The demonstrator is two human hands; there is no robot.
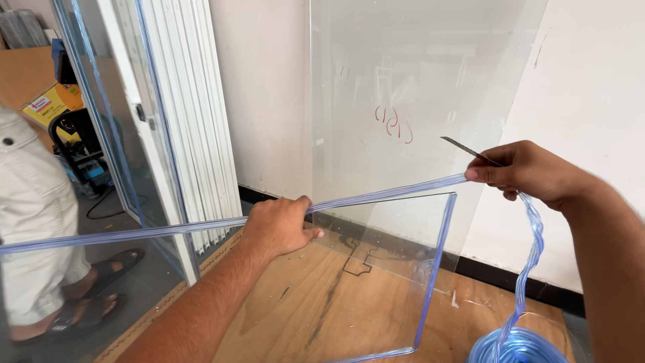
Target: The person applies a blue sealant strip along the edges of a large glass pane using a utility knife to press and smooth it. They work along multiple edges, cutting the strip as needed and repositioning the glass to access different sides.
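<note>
Holding a clear sheet (376,269) upright on the floor (302,316), the left hand (279,225) clamps its grip over the top edge. A blue trim strip (390,191) runs along that edge, long axis left to right, rising to the right hand (531,171), nearer its free end, which pinches strip and a thin blade (463,149). Strip coil (517,346) lies below right. A yellow box (46,107) with a red label sits far left, beside a person's leg (33,235).

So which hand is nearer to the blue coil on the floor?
Right. The right hand holds the strip straight above the blue coil, which the strip trails down to. The left hand grips the clear panel's top edge, far off to the left.
</note>
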